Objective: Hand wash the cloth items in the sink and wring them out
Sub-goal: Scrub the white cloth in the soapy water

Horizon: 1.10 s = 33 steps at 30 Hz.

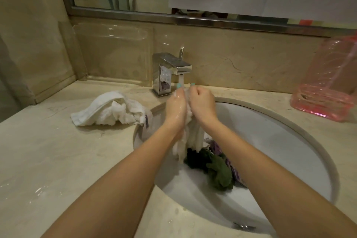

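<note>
Two hands meet just under the spout of the faucet (172,69): the left hand (176,105) and the right hand (201,103) each clasp the upper end of a white cloth (195,133), with the bunched fabric pinched between them. Above the grip, the running water (181,80) lands on the gathered top of the cloth. That placement looks chosen to rinse the part being rubbed while the runoff drains down the fabric into the sink (289,141). From the grip the cloth hangs as a twisted, rope-like length. Its long axis runs close to vertical, the top end toward the spout and the free end pointing down and back toward the person, where it reaches the pile below. Beneath the grip, on the basin floor, a dark green cloth (218,172) and a purple patterned cloth (236,174) lie touching each other and seem to be waiting their turn. Left of the grip, a crumpled white towel (114,111) lies on the counter (58,160) with one edge lapping the sink's rim — probably set aside, though whether it has been washed cannot be told. Well off to the right of the grip, a pink see-through container (328,83) stands on the counter. The step in hand appears to be scrubbing or rinsing the white cloth, and holding it gathered lengthwise would also suit wringing it by twisting the hands in opposite directions.
</note>
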{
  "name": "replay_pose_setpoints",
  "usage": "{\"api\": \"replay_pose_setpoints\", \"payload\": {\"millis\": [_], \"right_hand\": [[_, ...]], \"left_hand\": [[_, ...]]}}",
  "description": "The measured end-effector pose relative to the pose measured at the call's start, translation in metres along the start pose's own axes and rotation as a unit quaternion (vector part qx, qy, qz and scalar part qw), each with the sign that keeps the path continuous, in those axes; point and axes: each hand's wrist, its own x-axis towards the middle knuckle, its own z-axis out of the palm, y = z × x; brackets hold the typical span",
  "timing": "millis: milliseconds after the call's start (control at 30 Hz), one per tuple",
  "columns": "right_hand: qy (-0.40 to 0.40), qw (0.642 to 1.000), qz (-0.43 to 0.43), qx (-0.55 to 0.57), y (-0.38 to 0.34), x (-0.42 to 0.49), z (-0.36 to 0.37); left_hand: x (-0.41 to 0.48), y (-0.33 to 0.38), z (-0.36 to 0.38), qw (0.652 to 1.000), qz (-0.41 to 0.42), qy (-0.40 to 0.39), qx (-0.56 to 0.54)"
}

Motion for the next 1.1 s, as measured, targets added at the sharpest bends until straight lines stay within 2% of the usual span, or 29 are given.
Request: {"api": "replay_pose_setpoints", "payload": {"millis": [100,267,333,467,533,600,667,767,800,933,1000,1100], "right_hand": [[0.069,0.992,0.061,0.084,0.003,0.001,-0.002],[-0.007,0.998,-0.011,0.06,-0.013,-0.03,0.018],[0.004,0.999,-0.001,0.05,-0.016,-0.022,0.02],[0.064,0.986,0.123,0.097,-0.003,0.003,0.006],[0.033,0.968,0.197,0.152,0.01,0.011,-0.001],[0.0,0.958,0.225,0.178,0.016,0.01,-0.005],[0.007,0.97,0.187,0.158,0.01,0.003,-0.003],[-0.002,0.998,0.031,0.061,-0.006,-0.016,0.01],[-0.012,0.999,0.011,0.044,-0.008,-0.019,0.013],[0.022,0.998,0.053,0.03,0.012,0.007,-0.002],[0.041,0.997,0.066,-0.019,0.025,0.018,-0.019],[0.032,0.994,0.05,-0.088,0.042,0.021,-0.036]], "left_hand": [[-0.011,0.003,0.01,0.999,0.035,-0.006,0.038],[0.012,0.009,-0.022,0.991,0.059,0.058,0.103],[0.012,0.008,-0.021,0.99,0.067,0.07,0.107],[-0.006,0.011,0.0,0.991,0.073,0.032,0.11],[-0.014,0.01,0.007,0.99,0.08,-0.004,0.116],[-0.021,0.013,0.01,0.988,0.089,-0.037,0.12],[-0.011,0.014,0.005,0.989,0.084,-0.009,0.118],[0.016,0.012,-0.013,0.992,0.051,0.066,0.096],[0.019,0.011,-0.017,0.991,0.036,0.071,0.104],[-0.004,0.014,-0.003,0.995,0.027,-0.022,0.09],[-0.012,0.019,0.009,0.996,0.031,-0.072,0.051],[-0.005,0.021,0.005,0.996,0.009,-0.086,-0.011]]}}
